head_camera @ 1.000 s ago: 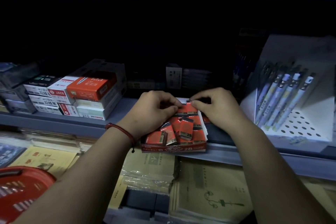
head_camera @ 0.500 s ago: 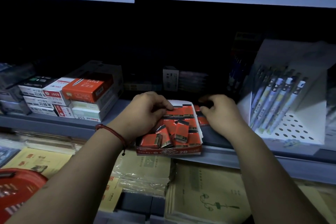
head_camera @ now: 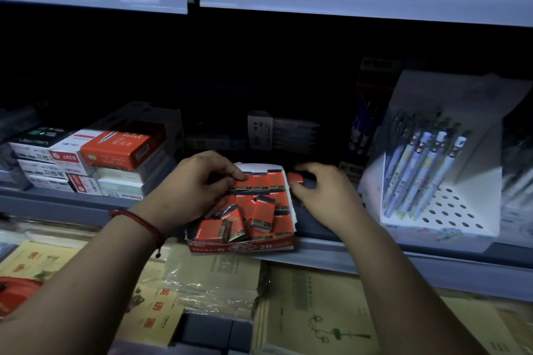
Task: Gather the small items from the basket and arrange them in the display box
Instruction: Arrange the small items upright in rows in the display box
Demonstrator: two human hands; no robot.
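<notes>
1. 2 hands are in view, both at the display box (head_camera: 239,247). The box sits on the front edge of the grey shelf (head_camera: 331,253); its red front lip is printed "2B" and overhangs the edge slightly.
2. Box contents: red-and-black eraser packs (head_camera: 261,212). 1 neat upright row stands along the back wall. Nearer the front the packs lie jumbled, several tilted on edge.
3. Left hand (head_camera: 199,190): over the box's left rear corner, fingers curled. The forefinger tip (head_camera: 241,177) and thumb are on the leftmost pack of the back row. Cannot tell whether they pinch it or only press on it.
4. Right hand (head_camera: 326,196): just beside the box's right wall, outside it. The fingers are curled, and forefinger and thumb pinch 1 loose pack (head_camera: 296,177), clear of the box and level with the back row. This area is motion-blurred.
5. Basket (head_camera: 16,292): red, in the lower left corner, mostly hidden behind the left forearm. Its contents are not legible.
6. The left wrist carries a red cord bracelet (head_camera: 138,222).
7. Same shelf, left: stacked boxes (head_camera: 115,150), the top one orange-red. Right: a white perforated pen stand (head_camera: 450,210) holding several pale pens (head_camera: 418,170) that lean back.
8. Below the shelf: flat yellowish notebooks (head_camera: 317,314), some in clear wrap.
</notes>
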